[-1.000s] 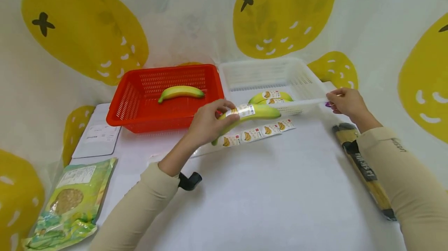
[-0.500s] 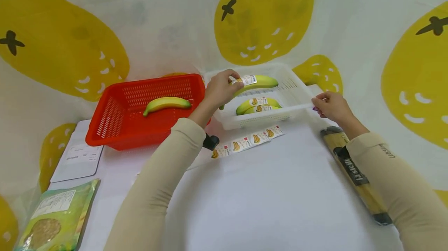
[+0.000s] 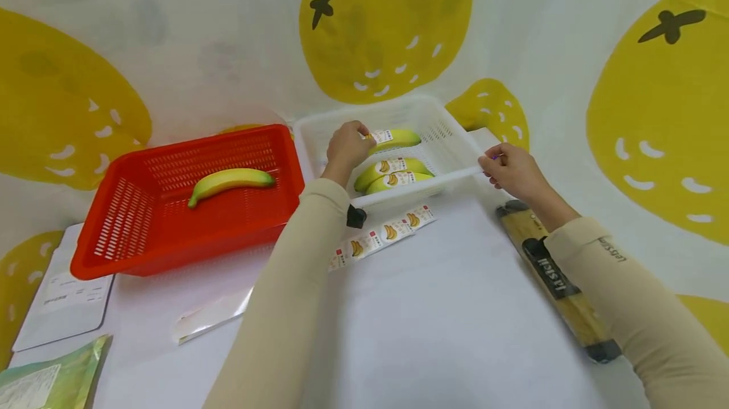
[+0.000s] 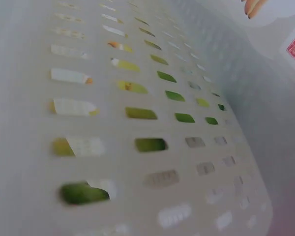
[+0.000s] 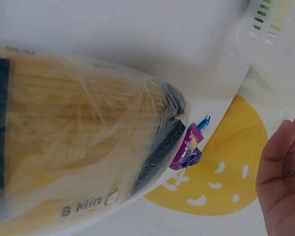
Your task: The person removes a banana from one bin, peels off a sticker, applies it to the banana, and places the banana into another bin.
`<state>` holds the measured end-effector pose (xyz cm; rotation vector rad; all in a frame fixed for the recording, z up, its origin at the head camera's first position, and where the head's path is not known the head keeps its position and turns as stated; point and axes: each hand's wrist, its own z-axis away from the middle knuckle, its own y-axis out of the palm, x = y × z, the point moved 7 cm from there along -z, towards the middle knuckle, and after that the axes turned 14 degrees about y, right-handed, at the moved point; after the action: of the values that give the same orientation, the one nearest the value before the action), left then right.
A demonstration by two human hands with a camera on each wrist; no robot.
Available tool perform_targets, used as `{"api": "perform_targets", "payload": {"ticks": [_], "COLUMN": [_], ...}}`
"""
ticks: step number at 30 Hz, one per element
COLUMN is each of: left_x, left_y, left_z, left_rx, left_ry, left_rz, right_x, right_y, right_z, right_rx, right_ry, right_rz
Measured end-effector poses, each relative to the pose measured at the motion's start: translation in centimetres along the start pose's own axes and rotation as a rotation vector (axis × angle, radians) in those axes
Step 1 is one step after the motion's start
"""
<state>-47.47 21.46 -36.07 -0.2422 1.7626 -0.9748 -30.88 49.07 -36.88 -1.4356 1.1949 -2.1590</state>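
Observation:
In the head view my left hand (image 3: 347, 151) reaches over the front rim of the white plastic basket (image 3: 454, 176). Its fingers grip the left end of a yellow-green banana (image 3: 403, 138) that bears a sticker. Two more labelled bananas (image 3: 418, 166) lie side by side nearer the front wall. My right hand (image 3: 512, 171) pinches the basket's front right corner. The left wrist view looks closely at the slotted basket wall (image 4: 113, 167), where green and yellow show through the holes. Curled fingers of the right hand appear at the edge of the right wrist view.
A red basket (image 3: 142, 260) stands to the left with one banana (image 3: 230, 183). Banana stickers (image 3: 373, 241) lie in front of the white basket. A spaghetti pack (image 3: 555, 279) lies at right, a purple-wrapped lollipop (image 5: 187, 150) beyond its end. A green food bag (image 3: 57, 377) is front left.
My left hand has carried the labelled banana from above the stickers back over the rim and down into the white basket. The right hand keeps its hold on the corner. The head view has shifted right.

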Motion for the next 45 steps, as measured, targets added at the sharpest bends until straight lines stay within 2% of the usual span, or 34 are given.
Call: {"api": "perform_targets", "payload": {"ticks": [4, 9, 12, 17, 21, 31, 41, 45], "left_x": [1.0, 1.3, 1.5, 2.0, 2.2, 2.1, 2.8, 3.1], "left_y": [0.9, 1.6, 2.0, 2.6, 2.9, 3.9, 4.5, 4.7], "left_z": [-0.1, -0.2, -0.2, -0.5, -0.7, -1.3, -1.9, -1.9], "left_rx": [0.031, 0.02, 0.019, 0.017, 0.018, 0.119, 0.126, 0.115], "left_ry": [-0.017, -0.019, -0.042, -0.077, -0.081, -0.036, -0.042, -0.046], "left_rz": [-0.029, -0.019, -0.016, -0.034, -0.054, -0.151, -0.101, -0.053], "right_x": [0.2, 0.2, 0.2, 0.0, -0.2, -0.9, -1.1, -1.4], "right_y": [0.4, 0.5, 0.7, 1.0, 1.1, 1.2, 1.1, 1.4], "right_z": [0.2, 0.1, 0.1, 0.1, 0.2, 0.0, -0.3, -0.5], "right_rx": [0.019, 0.024, 0.036, 0.041, 0.035, 0.031, 0.032, 0.041], "right_ry": [-0.001, 0.009, 0.016, 0.03, 0.039, 0.051, 0.026, 0.022], "right_rz": [-0.006, -0.03, -0.054, -0.07, -0.074, -0.092, -0.142, -0.149]}}
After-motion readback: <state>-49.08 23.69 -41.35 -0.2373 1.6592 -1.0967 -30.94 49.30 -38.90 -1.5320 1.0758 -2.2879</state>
